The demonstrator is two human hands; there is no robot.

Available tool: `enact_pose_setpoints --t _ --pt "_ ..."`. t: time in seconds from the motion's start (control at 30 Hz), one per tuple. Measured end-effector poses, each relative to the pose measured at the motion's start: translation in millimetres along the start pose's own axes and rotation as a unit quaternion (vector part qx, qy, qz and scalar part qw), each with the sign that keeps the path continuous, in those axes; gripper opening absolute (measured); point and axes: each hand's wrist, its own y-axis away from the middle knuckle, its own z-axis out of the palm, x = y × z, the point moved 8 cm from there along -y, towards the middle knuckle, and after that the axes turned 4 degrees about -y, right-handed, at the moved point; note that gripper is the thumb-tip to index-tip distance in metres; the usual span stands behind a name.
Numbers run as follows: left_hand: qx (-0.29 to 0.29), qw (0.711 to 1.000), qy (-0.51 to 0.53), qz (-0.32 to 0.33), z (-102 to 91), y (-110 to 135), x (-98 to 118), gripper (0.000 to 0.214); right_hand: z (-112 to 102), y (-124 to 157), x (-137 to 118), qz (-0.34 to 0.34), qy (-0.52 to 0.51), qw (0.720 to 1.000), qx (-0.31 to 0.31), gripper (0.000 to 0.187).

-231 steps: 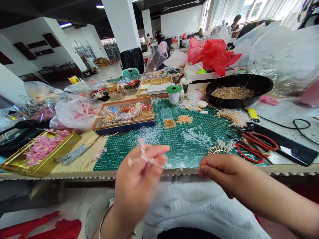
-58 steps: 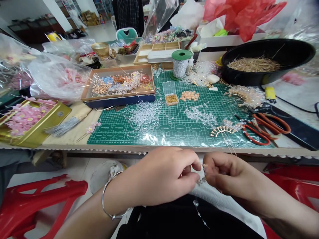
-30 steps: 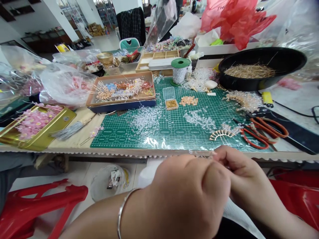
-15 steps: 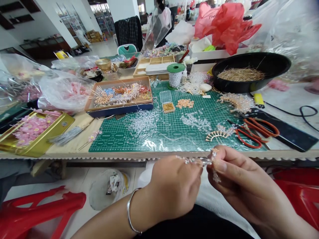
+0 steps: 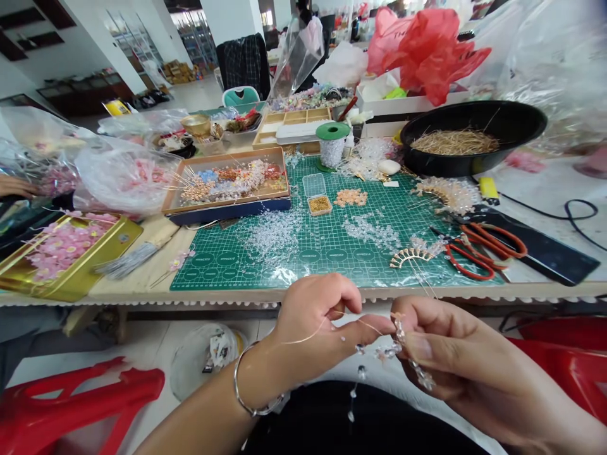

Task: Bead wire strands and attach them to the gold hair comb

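Note:
My right hand (image 5: pixel 446 354) pinches a strand of clear crystal beads (image 5: pixel 391 349) between thumb and fingers, just in front of the table edge. Part of the strand hangs below my hands, and a small peach piece shows at the fingertips. My left hand (image 5: pixel 317 335), with a silver bangle at the wrist, has its fingers curled around a thin gold-coloured wire (image 5: pixel 308 338). The wire runs towards the beads, and the left thumb reaches close to the right fingertips. Beyond my hands, a gold comb-like piece (image 5: pixel 410 256) lies on the green cutting mat (image 5: pixel 227 265).
Clear beads (image 5: pixel 272 237), peach pieces (image 5: pixel 351 197) and a small box of gold beads (image 5: pixel 319 203) lie on the mat. Red-handled scissors (image 5: pixel 474 259) and a phone (image 5: pixel 554 259) are at right. A gold tin (image 5: pixel 99 265) holds pink flowers. A black basin (image 5: pixel 455 163) stands behind.
My left hand has turned and moved slightly left, its thumb now pointing to the right hand. The bead strand now dangles beneath, and the wire shows. My right hand still grips the beads.

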Motion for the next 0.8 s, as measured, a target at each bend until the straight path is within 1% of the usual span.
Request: enact_pose_setpoints --t 0.07,0.13,0.17,0.23,0.27,0.3,0.37,0.43,0.47,0.53,0.57,0.63,0.67,0.73,0.8 --pt "-0.05 0.994 0.064 -0.073 9.6 3 -12 0.037 -3 1 0 -0.008 0.004 1.0 0.011 0.042" --pt "-0.104 0.971 0.156 -0.148 23.8 11 -22 0.041 -7 3 1 -0.013 -0.006 1.0 0.021 0.039" --pt "-0.129 0.956 0.203 -0.171 31.1 15 -24 0.042 -8 4 2 -0.016 -0.021 0.999 0.022 0.036" --pt "-0.179 0.926 0.278 -0.183 43.8 24 -21 0.04 -10 5 4 -0.03 -0.056 0.998 0.021 0.029" --pt "-0.199 0.918 0.294 -0.178 47.8 28 -17 0.037 -11 5 4 -0.043 -0.068 0.997 0.022 0.025" --pt "-0.213 0.918 0.289 -0.169 49.7 30 -13 0.033 -12 6 3 -0.056 -0.074 0.995 0.026 0.021" --pt "-0.223 0.933 0.243 -0.144 48.9 32 -7 0.028 -13 6 2 -0.071 -0.068 0.995 0.033 0.016" --pt "-0.223 0.946 0.198 -0.127 46.8 29 -4 0.028 -10 7 3 -0.06 -0.064 0.996 0.022 0.015" --pt "-0.222 0.948 0.188 -0.131 46.7 27 -6 0.031 -7 8 3 -0.047 -0.067 0.997 0.004 0.015" --pt "-0.212 0.943 0.195 -0.165 47.9 23 -15 0.04 1 12 2 -0.032 -0.069 0.997 -0.033 0.015" --pt "-0.2 0.941 0.197 -0.187 48.3 22 -20 0.044 2 14 1 -0.028 -0.063 0.997 -0.041 0.016" --pt "-0.166 0.942 0.198 -0.213 47.4 18 -29 0.049 0 18 1 -0.021 -0.043 0.998 -0.029 0.019" --pt "-0.144 0.947 0.193 -0.211 45.3 16 -32 0.05 -3 19 2 -0.017 -0.032 0.999 -0.015 0.02" --pt "-0.098 0.966 0.158 -0.181 37.8 12 -32 0.053 -10 22 5 -0.003 -0.015 1.0 0.007 0.021" --pt "-0.048 0.989 0.087 -0.109 26.5 9 -25 0.055 -14 22 10 0.014 -0.003 1.0 0.007 0.02"
